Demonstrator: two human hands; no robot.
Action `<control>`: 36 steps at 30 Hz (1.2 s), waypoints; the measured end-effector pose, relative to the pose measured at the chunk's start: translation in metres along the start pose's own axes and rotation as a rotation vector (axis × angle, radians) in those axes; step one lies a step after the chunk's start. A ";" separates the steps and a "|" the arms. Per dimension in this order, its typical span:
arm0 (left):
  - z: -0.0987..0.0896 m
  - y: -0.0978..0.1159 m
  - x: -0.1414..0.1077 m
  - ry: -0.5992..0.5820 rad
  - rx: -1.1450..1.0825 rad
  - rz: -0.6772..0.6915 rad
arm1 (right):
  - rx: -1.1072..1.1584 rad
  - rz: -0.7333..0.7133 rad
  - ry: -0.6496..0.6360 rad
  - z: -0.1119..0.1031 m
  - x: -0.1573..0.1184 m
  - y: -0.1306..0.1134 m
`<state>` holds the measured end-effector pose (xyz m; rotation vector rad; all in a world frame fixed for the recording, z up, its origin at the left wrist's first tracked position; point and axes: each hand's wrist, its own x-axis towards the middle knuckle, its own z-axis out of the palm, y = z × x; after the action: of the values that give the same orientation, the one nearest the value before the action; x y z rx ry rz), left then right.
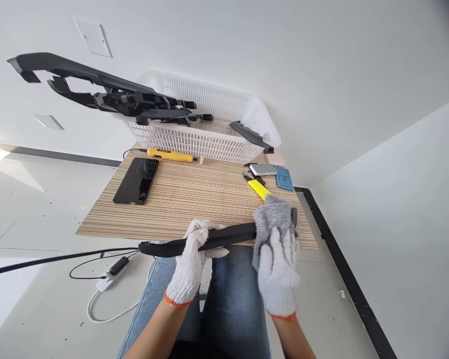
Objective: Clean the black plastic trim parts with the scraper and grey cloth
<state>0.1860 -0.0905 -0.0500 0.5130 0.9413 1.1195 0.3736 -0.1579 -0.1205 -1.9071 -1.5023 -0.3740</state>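
Note:
In the head view a long black plastic trim strip (232, 235) lies crosswise over the table's near edge. My left hand (195, 252), in a white knitted glove with an orange cuff, is wrapped around the strip left of its middle. Over its right part drapes a grey cloth (271, 219). My right hand (279, 267), gloved likewise, presses the cloth against the strip, fingers bent over it. The strip's right tip shows just beyond the cloth. Touching the cloth's far side is a yellow-handled cutter knife (259, 188).
A white plastic basket (194, 142) at the table's back holds several black trim parts (127, 99), some jutting far left. A yellow pen-like power tool (171, 155), black phone (136, 180), grey-white block (263, 169) and blue packet (284, 178) lie on the wood-grain table (194, 194). Cables and a power strip (112, 279) are on the floor.

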 end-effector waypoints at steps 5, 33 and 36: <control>0.001 -0.004 0.003 0.102 0.017 0.023 | 0.175 -0.193 -0.036 0.001 -0.010 -0.077; 0.000 0.006 -0.001 0.081 0.229 0.088 | 0.233 -0.289 0.077 0.020 -0.010 -0.103; -0.002 0.005 -0.001 0.103 0.250 0.073 | 0.259 -0.325 0.118 0.027 -0.009 -0.102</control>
<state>0.1817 -0.0894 -0.0464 0.7026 1.1684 1.1073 0.2704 -0.1359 -0.1126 -1.4201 -1.6926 -0.4057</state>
